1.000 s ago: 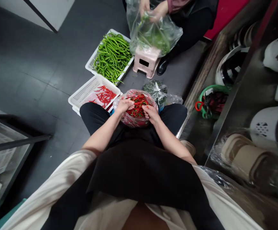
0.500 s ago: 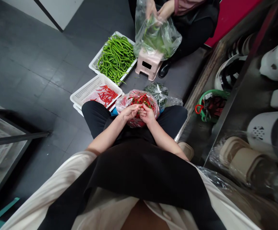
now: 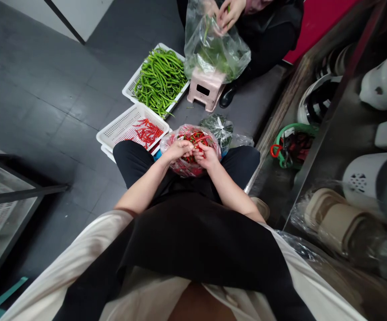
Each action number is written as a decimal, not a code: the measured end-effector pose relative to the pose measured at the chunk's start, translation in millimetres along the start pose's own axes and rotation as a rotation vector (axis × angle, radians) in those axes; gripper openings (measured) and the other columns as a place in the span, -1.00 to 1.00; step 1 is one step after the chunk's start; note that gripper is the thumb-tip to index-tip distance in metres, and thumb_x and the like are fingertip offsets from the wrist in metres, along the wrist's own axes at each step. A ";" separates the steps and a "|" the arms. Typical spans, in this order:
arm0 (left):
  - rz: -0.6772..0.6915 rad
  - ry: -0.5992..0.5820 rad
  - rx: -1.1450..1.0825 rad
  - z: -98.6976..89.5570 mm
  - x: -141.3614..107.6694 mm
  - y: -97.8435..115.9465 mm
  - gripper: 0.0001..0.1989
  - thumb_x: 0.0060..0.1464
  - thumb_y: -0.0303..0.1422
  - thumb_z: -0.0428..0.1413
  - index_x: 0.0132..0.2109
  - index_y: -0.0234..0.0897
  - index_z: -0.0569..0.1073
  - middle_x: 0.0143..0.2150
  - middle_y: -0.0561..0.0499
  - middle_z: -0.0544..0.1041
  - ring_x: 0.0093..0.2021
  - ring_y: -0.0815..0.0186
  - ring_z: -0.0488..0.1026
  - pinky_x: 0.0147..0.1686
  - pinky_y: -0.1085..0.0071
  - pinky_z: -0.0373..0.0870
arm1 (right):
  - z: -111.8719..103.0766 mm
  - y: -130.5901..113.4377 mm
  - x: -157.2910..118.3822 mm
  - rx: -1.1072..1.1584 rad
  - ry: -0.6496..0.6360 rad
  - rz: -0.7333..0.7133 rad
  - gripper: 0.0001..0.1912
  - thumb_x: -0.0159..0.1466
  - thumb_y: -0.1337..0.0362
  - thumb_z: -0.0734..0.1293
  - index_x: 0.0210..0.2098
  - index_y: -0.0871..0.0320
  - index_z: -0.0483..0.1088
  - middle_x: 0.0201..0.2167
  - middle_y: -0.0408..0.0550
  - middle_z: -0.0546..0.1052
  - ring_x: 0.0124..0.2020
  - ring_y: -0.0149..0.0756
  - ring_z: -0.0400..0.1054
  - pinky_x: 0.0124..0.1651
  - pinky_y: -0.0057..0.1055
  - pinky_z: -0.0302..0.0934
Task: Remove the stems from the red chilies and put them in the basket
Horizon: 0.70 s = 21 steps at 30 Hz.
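And here are the red chilies [image 3: 188, 156], too many to count, heaped in one clear plastic bag [image 3: 176, 166] between the person's knees. Two hands over them! The right hand [image 3: 208, 157] pinches one red chili [image 3: 201, 140] between thumb and fingers; the left hand [image 3: 181, 149] has its fingertips pressed together right beside, though whether they grip the stem is too small to tell.

Just beyond the bag, one knotted bag of greens [image 3: 220, 129]. Off to the left, a white basket [image 3: 116, 130] with a small pile of loose red chilies [image 3: 148, 132] at one side, another white rim showing beneath it. Next to that, one more white basket [image 3: 128, 87], this one piled high with green peppers [image 3: 161, 80].

Across the way, a co-worker's two hands [image 3: 230, 15] work at one clear bag of greenery [image 3: 215, 58] above one pink stool [image 3: 206, 84].

And the room: dark grey tiled floor [image 3: 46, 111], smooth and faintly shiny, a metal rack [image 3: 19, 218] on the left; on the right, shelving [image 3: 333, 129] with white containers and one green basket [image 3: 282, 133] holding one pair of red-handled scissors [image 3: 276, 150].
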<state>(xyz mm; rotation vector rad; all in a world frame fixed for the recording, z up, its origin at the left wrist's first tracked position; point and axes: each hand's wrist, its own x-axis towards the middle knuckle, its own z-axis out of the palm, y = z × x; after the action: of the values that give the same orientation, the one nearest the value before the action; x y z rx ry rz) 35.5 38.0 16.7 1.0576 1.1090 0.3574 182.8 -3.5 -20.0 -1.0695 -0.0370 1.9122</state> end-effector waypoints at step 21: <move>0.004 0.035 -0.250 -17.8 -2.2 10.3 -0.84 0.00 -0.38 0.25 -0.44 -0.36 0.47 -0.56 0.06 0.43 -0.62 0.57 0.23 -0.62 0.65 0.13 | -14.4 0.7 -20.0 -0.459 -0.194 -0.144 -0.76 0.12 0.19 0.43 -0.26 0.16 0.40 -0.51 -0.24 0.44 -0.67 -0.59 0.00 -0.65 -0.59 -0.15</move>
<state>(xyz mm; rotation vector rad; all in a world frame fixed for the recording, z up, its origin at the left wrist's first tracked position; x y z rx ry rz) 21.8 50.6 25.6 0.8355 1.0623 0.5054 196.2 -23.8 -16.1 -1.1346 -0.6722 1.9139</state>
